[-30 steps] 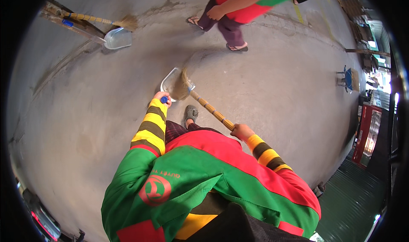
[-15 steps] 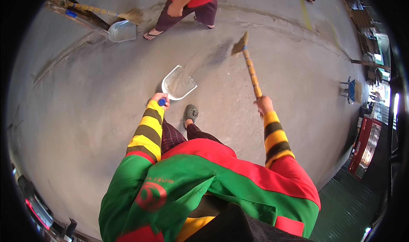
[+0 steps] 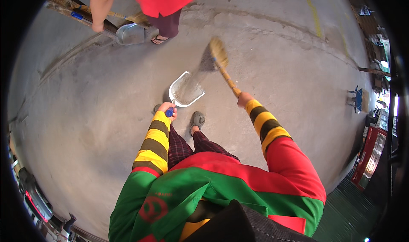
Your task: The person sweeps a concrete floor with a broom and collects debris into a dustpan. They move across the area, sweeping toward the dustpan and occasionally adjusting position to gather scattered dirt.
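From the head camera I look down on grey concrete floor [image 3: 85, 127], reading left to right. At upper left a second person stands in a red top beside another metal dustpan [image 3: 130, 33] and a spare broom [image 3: 128, 18] lying on the floor; their hands are not mine.

My left hand [image 3: 167, 110] is closed tight around the blue handle of a pale metal dustpan [image 3: 186, 90]. The pan sits just ahead of that hand, its open mouth facing up and to the right, low over the floor; I cannot tell whether it touches. My grey shoe [image 3: 197, 120] is just below it.

Right of the pan, my right hand [image 3: 243, 99] is wrapped shut around a broom [image 3: 224, 71] by its yellow banded stick. The stick's long axis runs up and left from that hand, ending in straw bristles that lie just beyond the pan's open mouth, near but apart from it. The left hand is nearer the pan; the bristles lie ahead of both.

At far right stands a small blue stool [image 3: 359, 99].
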{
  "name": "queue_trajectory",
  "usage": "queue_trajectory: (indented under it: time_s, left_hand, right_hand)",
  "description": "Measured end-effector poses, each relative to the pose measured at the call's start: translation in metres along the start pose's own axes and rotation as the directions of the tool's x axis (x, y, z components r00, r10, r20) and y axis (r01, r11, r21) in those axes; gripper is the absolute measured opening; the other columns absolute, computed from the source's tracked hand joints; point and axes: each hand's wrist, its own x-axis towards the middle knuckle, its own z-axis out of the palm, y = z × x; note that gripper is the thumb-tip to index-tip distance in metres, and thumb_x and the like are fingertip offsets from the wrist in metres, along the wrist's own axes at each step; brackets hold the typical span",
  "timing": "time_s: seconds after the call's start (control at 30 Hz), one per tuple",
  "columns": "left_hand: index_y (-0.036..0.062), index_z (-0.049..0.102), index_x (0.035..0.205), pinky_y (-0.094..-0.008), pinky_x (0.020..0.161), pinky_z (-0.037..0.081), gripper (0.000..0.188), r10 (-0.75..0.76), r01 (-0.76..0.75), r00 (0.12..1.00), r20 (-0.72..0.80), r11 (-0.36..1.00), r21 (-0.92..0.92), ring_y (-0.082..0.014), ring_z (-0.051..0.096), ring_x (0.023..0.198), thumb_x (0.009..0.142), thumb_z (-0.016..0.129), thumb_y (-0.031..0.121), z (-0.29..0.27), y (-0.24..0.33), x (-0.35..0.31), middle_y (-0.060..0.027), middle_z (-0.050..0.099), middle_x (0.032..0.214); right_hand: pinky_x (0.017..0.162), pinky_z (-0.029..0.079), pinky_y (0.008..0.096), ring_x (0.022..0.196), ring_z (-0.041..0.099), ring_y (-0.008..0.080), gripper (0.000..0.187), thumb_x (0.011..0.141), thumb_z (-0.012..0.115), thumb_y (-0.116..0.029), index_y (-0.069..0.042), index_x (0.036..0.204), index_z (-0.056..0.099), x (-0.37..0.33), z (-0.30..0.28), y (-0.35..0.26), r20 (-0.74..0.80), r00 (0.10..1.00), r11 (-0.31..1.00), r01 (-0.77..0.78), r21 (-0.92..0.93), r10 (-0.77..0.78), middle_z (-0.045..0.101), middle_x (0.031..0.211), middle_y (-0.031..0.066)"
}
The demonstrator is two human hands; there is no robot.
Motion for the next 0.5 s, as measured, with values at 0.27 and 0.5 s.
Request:
queue_trajectory:
  time_s: [0.27, 0.5]
  left_hand:
    - [0.0022, 0.043, 0.083, -0.0245, 0.040, 0.035, 0.016, 0.043, -0.051, 0.993, 0.114, 0.997, 0.064, -0.0137, 0.049, 0.052, 0.071, 0.054, 0.004, -0.003, -0.002, 0.002, -0.0075, 0.047, 0.066]
    - [0.0024, 0.043, 0.082, -0.0246, 0.040, 0.035, 0.016, 0.048, -0.049, 0.998, 0.043, 0.998, 0.036, -0.0148, 0.049, 0.051, 0.070, 0.054, 0.003, -0.009, 0.000, 0.012, -0.0087, 0.048, 0.067]
  right_hand:
    - [0.072, 0.049, 0.0386, 0.084, 0.061, 0.0328, 0.028, 0.068, 0.054, -0.010, 0.000, 0.094, 0.058, -0.125, 0.043, -0.023, 0.173, 0.973, 0.988, 0.155, -0.002, -0.153, 0.062, 0.086, 0.0205]
    - [0.052, 0.047, 0.0387, 0.060, 0.060, 0.0285, 0.030, 0.065, 0.057, -0.007, -0.002, 0.095, 0.053, -0.236, 0.029, -0.020, 0.227, 0.969, 0.941, 0.013, 0.338, -0.095, 0.060, 0.069, 0.0162]
